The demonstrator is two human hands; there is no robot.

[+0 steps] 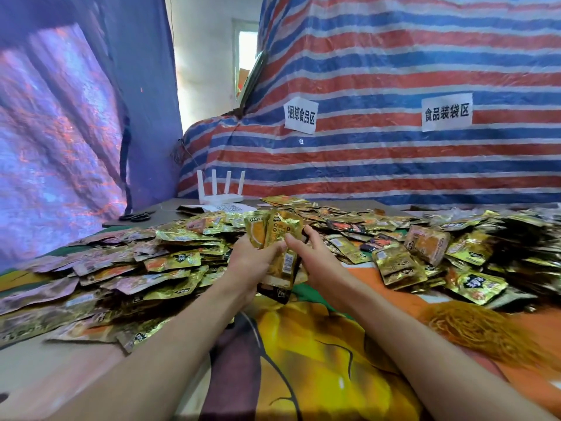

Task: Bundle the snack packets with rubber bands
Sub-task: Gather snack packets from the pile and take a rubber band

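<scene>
Heap [170, 262]: loose foil packets, spread L and R.
Bands [473, 332]: orange pile, near R, untouched.
Stack [274, 235]: held upright at centre, before heap; judged light, slick, pliable; best clamped mid-body.
L hand [252, 259]: clamped on Stack.
R hand [315, 259]: pinched on Stack's side.

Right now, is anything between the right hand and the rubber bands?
Nothing visible. The right hand, on the stack of packets with the left hand, has only bare tablecloth between it and the blurred orange heap that looks like rubber bands. The loose packets lie just beyond that path.
</scene>
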